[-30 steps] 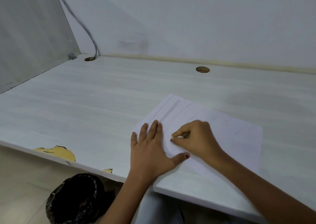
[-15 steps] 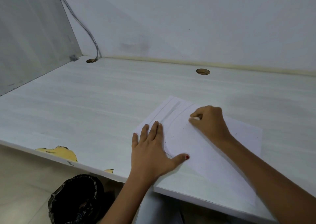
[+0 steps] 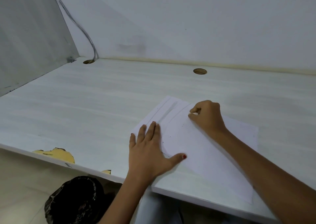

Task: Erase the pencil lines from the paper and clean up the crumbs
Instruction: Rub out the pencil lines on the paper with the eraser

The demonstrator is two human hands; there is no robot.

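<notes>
A white sheet of paper (image 3: 193,143) lies on the pale desk (image 3: 85,112), near its front edge. Faint pencil lines (image 3: 164,114) run along the sheet's far left part, and dark eraser crumbs (image 3: 172,134) dot its middle. My left hand (image 3: 150,148) presses flat on the paper's left edge, fingers straight and thumb spread. My right hand (image 3: 206,116) is curled near the sheet's far edge and pinches a small white eraser (image 3: 192,114) against the paper; only the eraser's tip shows.
A black-lined bin (image 3: 75,201) stands on the floor below the desk's front edge. Chipped yellow patches (image 3: 58,154) mark that edge. Two cable holes (image 3: 200,71) pierce the desk's back, and a grey cable (image 3: 82,28) runs up the wall from the left one.
My right hand has slid with the eraser from beside my left hand up to the paper's far edge. My left hand has stayed flat on the paper.
</notes>
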